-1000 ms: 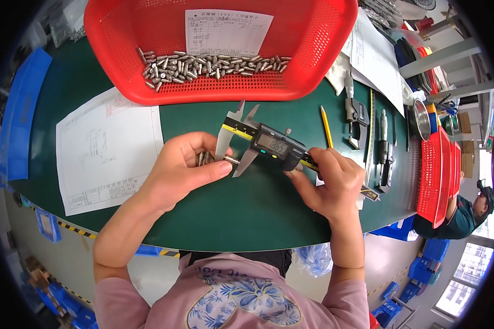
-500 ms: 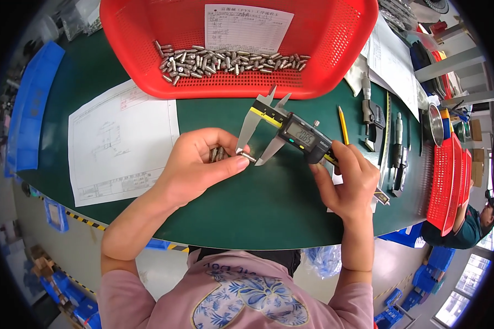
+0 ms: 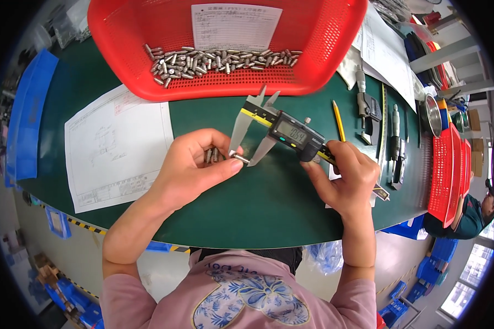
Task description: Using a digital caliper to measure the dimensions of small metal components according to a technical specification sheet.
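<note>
Head view: left hand (image 3: 189, 164) pinches pin (image 3: 240, 158) between caliper (image 3: 282, 133) jaws.

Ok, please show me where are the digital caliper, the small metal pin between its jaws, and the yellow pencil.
digital caliper (image 3: 293, 134): head view, on its display housing.
small metal pin (image 3: 240, 159): head view, on the pin's middle, at the thumb tip.
yellow pencil (image 3: 338, 120): head view, on its shaft's middle.
</note>
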The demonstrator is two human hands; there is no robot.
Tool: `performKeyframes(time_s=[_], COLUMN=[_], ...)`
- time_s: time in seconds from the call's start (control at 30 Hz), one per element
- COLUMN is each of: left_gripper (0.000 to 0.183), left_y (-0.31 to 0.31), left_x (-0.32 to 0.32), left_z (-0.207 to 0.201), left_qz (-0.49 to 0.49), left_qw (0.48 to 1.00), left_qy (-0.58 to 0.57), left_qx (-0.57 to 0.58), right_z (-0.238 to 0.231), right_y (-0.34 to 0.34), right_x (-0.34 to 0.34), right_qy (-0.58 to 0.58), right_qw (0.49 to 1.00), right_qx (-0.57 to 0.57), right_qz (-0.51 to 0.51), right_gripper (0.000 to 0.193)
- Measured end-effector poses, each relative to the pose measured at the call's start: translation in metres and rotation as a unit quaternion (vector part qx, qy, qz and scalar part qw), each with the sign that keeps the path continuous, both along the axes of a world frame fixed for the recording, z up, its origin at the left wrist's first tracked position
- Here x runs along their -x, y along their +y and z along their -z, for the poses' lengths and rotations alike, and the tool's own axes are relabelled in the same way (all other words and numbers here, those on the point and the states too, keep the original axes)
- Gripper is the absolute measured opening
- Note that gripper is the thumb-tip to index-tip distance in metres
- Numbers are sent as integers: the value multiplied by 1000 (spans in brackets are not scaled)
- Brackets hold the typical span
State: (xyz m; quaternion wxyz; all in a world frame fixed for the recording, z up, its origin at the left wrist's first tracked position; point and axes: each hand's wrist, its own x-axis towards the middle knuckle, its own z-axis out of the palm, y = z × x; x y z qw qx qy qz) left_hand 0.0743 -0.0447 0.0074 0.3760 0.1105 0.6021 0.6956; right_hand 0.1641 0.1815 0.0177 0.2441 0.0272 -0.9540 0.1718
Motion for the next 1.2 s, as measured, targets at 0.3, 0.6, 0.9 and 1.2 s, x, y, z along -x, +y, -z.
performKeyframes(time_s=[0.3, 0.6, 0.9, 1.2], left_gripper=[13, 6, 16, 17], left_y=[-1, 10, 36, 32], left_x=[1, 62, 101, 90], left_z=[3, -5, 17, 9], left_qz=[8, -18, -113, -150], left_qw=[999, 999, 721, 883], left_qy=[-38, -19, 590, 392], left_qx=[-13, 22, 345, 208], right_z=[3, 1, -2, -2], right_y=[2, 18, 16, 14], right_x=[1, 2, 3, 2], right_qy=[-11, 87, 76, 61], right_qw=[1000, 993, 994, 993], right_qx=[0, 51, 71, 86], right_qz=[-21, 67, 46, 50], right_gripper=[31, 29, 29, 26])
